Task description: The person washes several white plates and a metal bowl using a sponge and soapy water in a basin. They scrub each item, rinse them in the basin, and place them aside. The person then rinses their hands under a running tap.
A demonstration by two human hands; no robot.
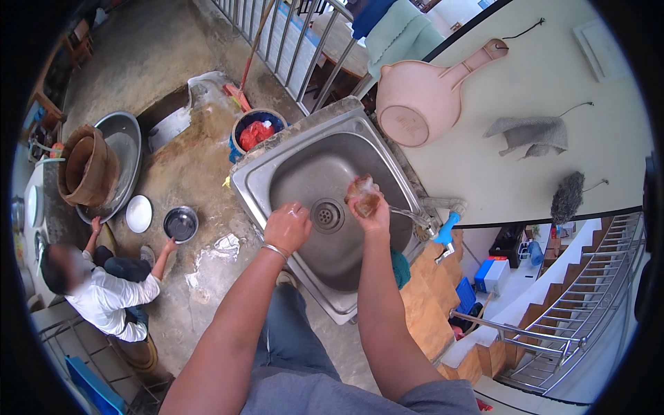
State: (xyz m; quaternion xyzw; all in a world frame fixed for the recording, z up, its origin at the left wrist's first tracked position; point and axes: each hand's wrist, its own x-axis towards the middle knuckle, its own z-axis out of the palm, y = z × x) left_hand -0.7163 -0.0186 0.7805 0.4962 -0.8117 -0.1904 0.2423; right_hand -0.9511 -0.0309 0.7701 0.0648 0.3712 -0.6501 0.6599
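My right hand (372, 210) is closed around a brown and whitish wet lump (364, 196), whose kind I cannot tell, over the right side of a stainless steel sink (311, 259). Water runs from the tap with a blue handle (446, 228), just right of that hand. My left hand (288, 226), with a silver bangle at the wrist, is above the sink's left part, its fingers curled; whether it holds something small is hidden. Between the two hands lies the drain strainer (327, 215). A teal cloth or scrubber (400, 268) shows beside my right forearm.
A pink plastic dipper (415, 104), a grey mesh cloth (534, 136) and a scouring pad (568, 198) hang on the wall. A bin (259, 129) stands behind the sink. At left, a seated person (104, 290) touches a metal bowl (181, 224) near a large basin (129, 155).
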